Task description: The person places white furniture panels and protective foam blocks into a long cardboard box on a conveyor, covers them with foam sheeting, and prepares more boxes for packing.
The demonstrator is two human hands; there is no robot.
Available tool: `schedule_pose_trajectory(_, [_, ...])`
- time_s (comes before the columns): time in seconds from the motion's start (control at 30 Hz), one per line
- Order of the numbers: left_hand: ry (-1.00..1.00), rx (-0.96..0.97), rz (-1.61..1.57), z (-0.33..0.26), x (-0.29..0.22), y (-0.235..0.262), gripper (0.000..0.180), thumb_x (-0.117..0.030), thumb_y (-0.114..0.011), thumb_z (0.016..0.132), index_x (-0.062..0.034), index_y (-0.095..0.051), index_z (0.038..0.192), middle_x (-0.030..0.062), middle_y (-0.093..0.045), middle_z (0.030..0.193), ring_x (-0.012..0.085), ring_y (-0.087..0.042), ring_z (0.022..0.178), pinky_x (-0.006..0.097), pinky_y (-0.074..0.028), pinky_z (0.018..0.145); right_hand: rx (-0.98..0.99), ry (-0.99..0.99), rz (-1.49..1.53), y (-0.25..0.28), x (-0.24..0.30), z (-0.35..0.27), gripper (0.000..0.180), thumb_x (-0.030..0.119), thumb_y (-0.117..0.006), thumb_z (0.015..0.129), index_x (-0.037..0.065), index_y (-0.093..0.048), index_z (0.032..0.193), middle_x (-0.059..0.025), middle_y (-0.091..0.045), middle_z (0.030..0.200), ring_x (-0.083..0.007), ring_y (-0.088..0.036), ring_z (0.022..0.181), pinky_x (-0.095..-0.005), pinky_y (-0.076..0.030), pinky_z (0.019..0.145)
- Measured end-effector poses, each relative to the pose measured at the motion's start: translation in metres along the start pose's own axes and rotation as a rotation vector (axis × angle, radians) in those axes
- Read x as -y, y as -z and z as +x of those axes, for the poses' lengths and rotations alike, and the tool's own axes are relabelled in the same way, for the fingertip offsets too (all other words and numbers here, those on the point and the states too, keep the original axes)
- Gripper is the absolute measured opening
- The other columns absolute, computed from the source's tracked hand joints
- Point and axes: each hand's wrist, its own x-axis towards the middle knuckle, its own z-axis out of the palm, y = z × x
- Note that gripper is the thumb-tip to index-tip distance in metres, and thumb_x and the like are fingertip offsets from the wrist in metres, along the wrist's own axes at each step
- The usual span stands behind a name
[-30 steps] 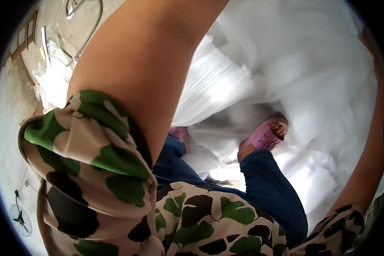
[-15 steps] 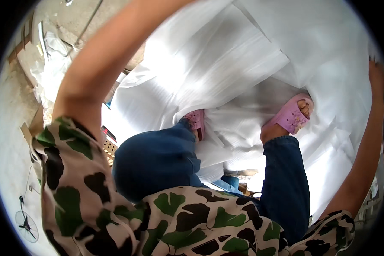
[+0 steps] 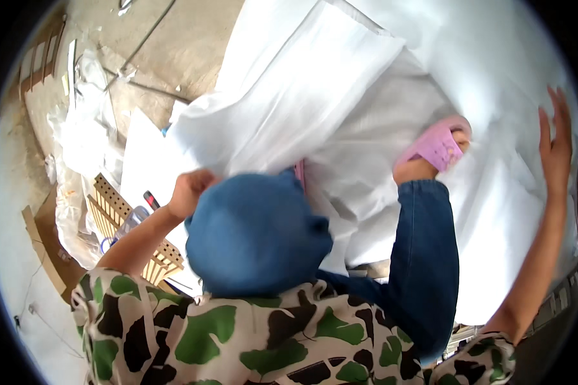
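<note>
A large sheet of thin white material (image 3: 289,96) spreads in folds below me, with one flap doubled over near its middle. At the sheet's left edge is my left hand (image 3: 191,192), beside my bent left knee. Its fingers are curled in against the white material, and the knee hides part of them. Far out to the right, my right hand (image 3: 557,141) is open over the sheet, fingers apart and nothing in them. My right foot, in a pink slipper (image 3: 433,144), stands on the sheet. The left slipper (image 3: 300,173) is mostly hidden behind the knee.
Left of the sheet lie a perforated tan rack (image 3: 112,199), a red-and-black handled tool (image 3: 151,200) and crumpled clear plastic (image 3: 90,128). A cardboard box (image 3: 48,247) stands at the far left. A dark cable (image 3: 149,38) crosses the concrete floor (image 3: 199,38).
My left hand has come back from beyond the top edge to beside my knee. My right hand now shows spread fingers. The folded flap has shifted left and up in view.
</note>
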Motion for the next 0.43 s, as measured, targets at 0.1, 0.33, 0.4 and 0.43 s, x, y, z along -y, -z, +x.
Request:
schedule_pose_trajectory(0.1, [0.083, -0.225, -0.100, -0.040, 0.035, -0.011, 0.022, -0.017, -0.061, 0.085, 0.0021, -0.059, 0.072, 0.0120, -0.054, 0.057, 0.0100, -0.046, 0.052, 0.029, -0.041, 0.050, 0.077, -0.421, 0.370, 0.078, 0.065, -0.103, 0.036, 0.021, -0.049, 0.092, 0.009, -0.049, 0.126, -0.0103, -0.048, 0.129, -0.0218, -0.049, 0.115, -0.0313, -0.042, 0.091])
schedule_pose_trajectory(0.33, [0.365, -0.115, 0.147, -0.175, 0.112, -0.057, 0.042, -0.043, -0.052, 0.086, -0.0029, -0.064, 0.078, 0.0094, -0.063, 0.063, 0.0200, -0.063, 0.059, 0.031, -0.049, 0.061, 0.414, -0.962, 1.061, 0.167, 0.208, -0.259, 0.030, 0.018, -0.054, 0.089, -0.002, -0.058, 0.111, -0.0072, -0.063, 0.094, -0.0137, -0.057, 0.086, -0.0246, -0.042, 0.082])
schedule_pose_trajectory(0.4, [0.461, -0.019, 0.152, -0.193, 0.140, -0.079, 0.043, -0.044, -0.046, 0.089, -0.0085, -0.063, 0.105, 0.0155, -0.066, 0.081, 0.0248, -0.064, 0.077, 0.035, -0.048, 0.075, 0.415, -1.019, 1.147, 0.182, 0.204, -0.269, 0.030, 0.022, -0.049, 0.089, -0.004, -0.062, 0.097, -0.0092, -0.065, 0.087, -0.0170, -0.058, 0.084, -0.0271, -0.043, 0.079])
schedule_pose_trajectory(0.43, [0.443, -0.065, 0.145, -0.195, 0.152, -0.078, 0.043, -0.044, -0.046, 0.089, -0.0085, -0.063, 0.105, 0.0155, -0.066, 0.081, 0.0248, -0.064, 0.077, 0.035, -0.048, 0.075, 0.376, -0.984, 1.160, 0.182, 0.203, -0.268, 0.030, 0.022, -0.049, 0.089, -0.004, -0.062, 0.097, -0.0092, -0.065, 0.087, -0.0170, -0.058, 0.084, -0.0271, -0.043, 0.079])
